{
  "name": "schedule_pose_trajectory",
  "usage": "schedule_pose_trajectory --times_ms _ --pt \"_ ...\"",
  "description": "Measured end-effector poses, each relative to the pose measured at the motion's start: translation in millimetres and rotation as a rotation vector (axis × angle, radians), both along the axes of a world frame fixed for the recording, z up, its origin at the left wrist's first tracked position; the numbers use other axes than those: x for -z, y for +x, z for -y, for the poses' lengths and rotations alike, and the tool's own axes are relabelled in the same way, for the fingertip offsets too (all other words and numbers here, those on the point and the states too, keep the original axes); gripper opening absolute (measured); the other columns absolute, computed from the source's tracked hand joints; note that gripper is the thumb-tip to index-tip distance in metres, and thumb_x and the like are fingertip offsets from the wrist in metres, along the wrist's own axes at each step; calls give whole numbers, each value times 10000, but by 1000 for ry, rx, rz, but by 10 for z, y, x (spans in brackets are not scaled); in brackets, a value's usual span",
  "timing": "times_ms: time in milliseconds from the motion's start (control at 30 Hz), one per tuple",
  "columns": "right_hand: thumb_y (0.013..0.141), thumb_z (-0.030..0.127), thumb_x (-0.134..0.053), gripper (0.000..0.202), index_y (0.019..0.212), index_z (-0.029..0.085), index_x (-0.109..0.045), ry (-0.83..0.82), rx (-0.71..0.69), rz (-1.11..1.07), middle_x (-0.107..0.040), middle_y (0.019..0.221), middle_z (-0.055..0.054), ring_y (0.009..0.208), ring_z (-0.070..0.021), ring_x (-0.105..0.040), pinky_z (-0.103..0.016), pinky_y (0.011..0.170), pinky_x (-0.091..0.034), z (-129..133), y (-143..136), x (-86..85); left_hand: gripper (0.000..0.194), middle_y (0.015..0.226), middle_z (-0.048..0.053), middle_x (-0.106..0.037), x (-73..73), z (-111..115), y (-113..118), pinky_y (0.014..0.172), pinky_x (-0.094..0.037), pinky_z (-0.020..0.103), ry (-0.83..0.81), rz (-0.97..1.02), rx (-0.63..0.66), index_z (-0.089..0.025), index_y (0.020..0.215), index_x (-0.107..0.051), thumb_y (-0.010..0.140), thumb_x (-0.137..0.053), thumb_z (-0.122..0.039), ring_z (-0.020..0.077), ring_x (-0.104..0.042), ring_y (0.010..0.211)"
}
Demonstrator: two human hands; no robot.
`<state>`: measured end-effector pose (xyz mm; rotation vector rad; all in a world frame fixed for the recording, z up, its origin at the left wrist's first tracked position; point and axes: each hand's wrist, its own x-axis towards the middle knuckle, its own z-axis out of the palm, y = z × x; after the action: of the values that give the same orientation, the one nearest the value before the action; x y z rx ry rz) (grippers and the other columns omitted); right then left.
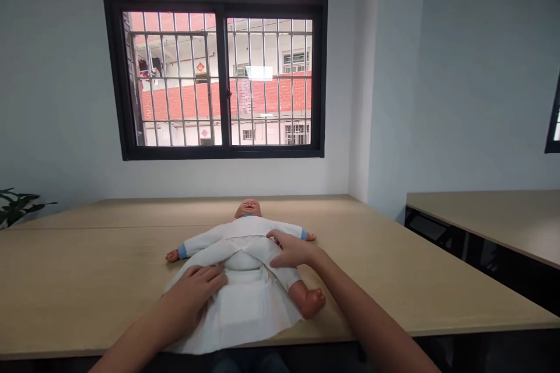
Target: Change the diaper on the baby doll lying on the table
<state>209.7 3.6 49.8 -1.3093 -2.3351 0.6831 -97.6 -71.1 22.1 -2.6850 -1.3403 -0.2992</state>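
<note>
A baby doll (248, 208) lies on its back on the table, head toward the window, arms spread, in a white outfit (245, 226) with blue cuffs. A white sheet, cloth or pad (245, 309), spreads below its hips toward the front edge. My left hand (196, 288) rests with bent fingers over the doll's leg on the left, hiding its lower part and foot. With thumb and fingers around the white trousers, my right hand (291, 249) grips them at the hip on the right. The bare foot (310, 301) on that side sticks out.
The wooden table (109, 285) reaches back to the wall below a barred window (223, 81). A second table (490, 210) stands at the right. Plant leaves (20, 205) show at the left edge.
</note>
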Motion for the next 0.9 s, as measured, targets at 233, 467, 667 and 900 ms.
schedule_pose_trajectory --times_ms 233,467,667,900 --pt "682 65 -548 575 1229 227 -619 539 -312 99 -544 1300 -89 1237 -255 -478 -372 1027 -400 444 -214 -72 335 1271 10 -643 -130 -161 78 1066 -362 370 -123 189 100 -311 988 -740 897 -429 -228 242 -531 1220" --pt "632 112 -656 695 1311 241 -585 257 -349 69 -618 1233 -84 1105 -278 -576 -358 945 -443 478 -80 -175 340 1429 49 -535 -133 -373 44 1086 -375 315 -90 500 91 -231 992 -725 932 -408 -339 234 -477 1303" --pt "531 344 -861 793 1269 259 -583 253 -295 69 -593 1245 -86 1117 -312 -554 -367 948 -436 522 -147 -111 309 1047 60 -707 -198 -516 175 890 -483 281 -148 780 136 -179 925 -649 894 -414 -378 229 -616 987" --pt "577 358 -816 715 1221 233 -534 425 -35 98 -576 1179 -107 1058 -303 -524 -385 896 -434 370 -400 223 424 1047 87 -722 -241 -698 274 941 -475 296 -137 1040 24 -121 1053 -643 839 -356 -348 255 -604 1062"
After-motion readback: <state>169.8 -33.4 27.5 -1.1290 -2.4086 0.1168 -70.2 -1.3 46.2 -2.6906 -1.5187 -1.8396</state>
